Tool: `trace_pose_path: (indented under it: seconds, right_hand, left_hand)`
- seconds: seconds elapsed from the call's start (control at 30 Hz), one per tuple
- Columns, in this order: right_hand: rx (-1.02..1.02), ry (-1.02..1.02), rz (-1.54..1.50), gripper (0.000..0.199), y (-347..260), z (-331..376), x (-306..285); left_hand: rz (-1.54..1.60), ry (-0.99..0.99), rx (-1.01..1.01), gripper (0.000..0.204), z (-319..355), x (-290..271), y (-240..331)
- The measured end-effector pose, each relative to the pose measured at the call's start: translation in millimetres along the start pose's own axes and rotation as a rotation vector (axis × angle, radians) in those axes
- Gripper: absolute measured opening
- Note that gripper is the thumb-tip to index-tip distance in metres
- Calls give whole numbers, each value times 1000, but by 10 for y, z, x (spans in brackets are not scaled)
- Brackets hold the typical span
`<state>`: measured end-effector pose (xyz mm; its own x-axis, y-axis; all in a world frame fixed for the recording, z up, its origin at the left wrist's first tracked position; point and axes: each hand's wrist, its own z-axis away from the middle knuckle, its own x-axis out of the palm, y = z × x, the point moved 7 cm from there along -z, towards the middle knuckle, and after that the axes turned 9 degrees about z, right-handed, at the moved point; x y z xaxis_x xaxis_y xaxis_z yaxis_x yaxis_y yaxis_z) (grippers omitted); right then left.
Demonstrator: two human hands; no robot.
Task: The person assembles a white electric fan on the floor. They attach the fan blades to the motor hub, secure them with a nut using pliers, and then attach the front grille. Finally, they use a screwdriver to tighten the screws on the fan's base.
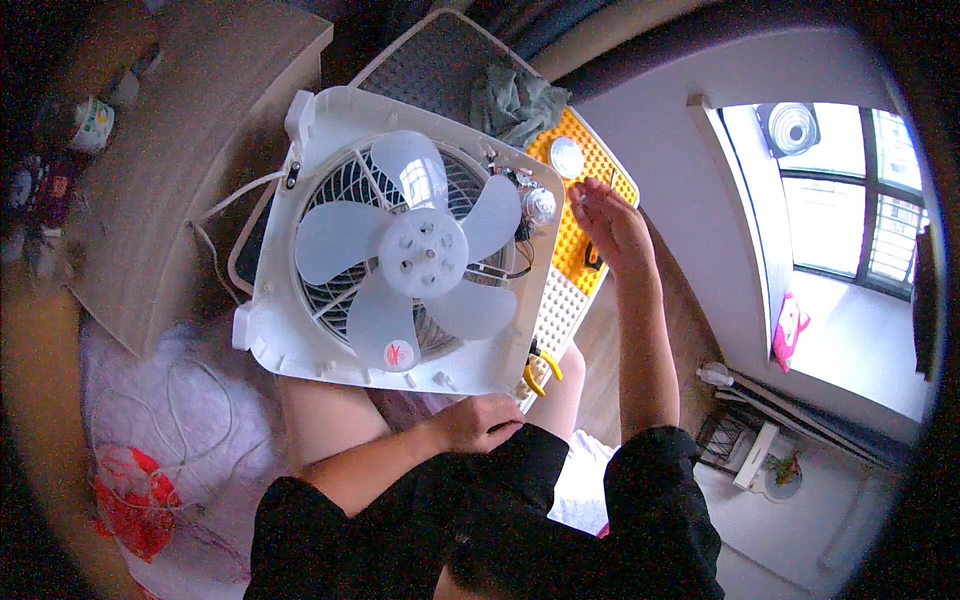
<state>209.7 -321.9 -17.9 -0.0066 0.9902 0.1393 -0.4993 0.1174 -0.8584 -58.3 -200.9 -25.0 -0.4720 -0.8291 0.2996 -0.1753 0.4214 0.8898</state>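
Observation:
A white box fan housing [275, 300] lies across my lap with its inside facing up. Five translucent blades [345, 243] spread from a round white hub [425, 252] over a dark grille. Wires and a small silvery round part [539, 206] sit in its right corner. Curled closed, my left hand [478, 422] rests against my lap by the housing's near edge; what its fingers hold, if anything, is hidden. Above the yellow studded mat [570, 235], my right hand [612, 222] has its fingertips together around something tiny. Just beyond it sits a small round white dish [567, 157].
Yellow-handled pliers [542, 370] lie beside the housing's near right corner. A grey-green cloth [520, 106] is bunched on the board behind. A wooden cabinet [190, 150] stands left, with a white cord [240, 195] running along it. A red bag [137, 500] lies lower left.

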Motion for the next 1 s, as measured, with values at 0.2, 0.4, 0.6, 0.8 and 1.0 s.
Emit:
trace_pose_path:
  seconds: [0.2, 0.4, 0.6, 0.8, 1.0]
  right_hand:
    - [138, -269, 87, 29, -35, 1063, 883]
    - [-167, -338, 362, 26, -171, 1572, 1402]
    - [-347, -311, 587, 24, -246, 1780, 1544]
    - [-211, -286, 633, 21, -92, 1752, 1467]
    - [90, -183, 698, 21, 256, 1615, 1379]
  left_hand:
    - [65, 20, -86, 12, -42, -51, 160]
    - [224, 644, -64, 10, -178, -704, 868]
    - [-200, 750, 99, 19, -580, -1151, 1368]
    - [-325, 741, 113, 23, -446, -1112, 1252]
    - [-348, 798, 139, 26, -245, -1153, 1027]
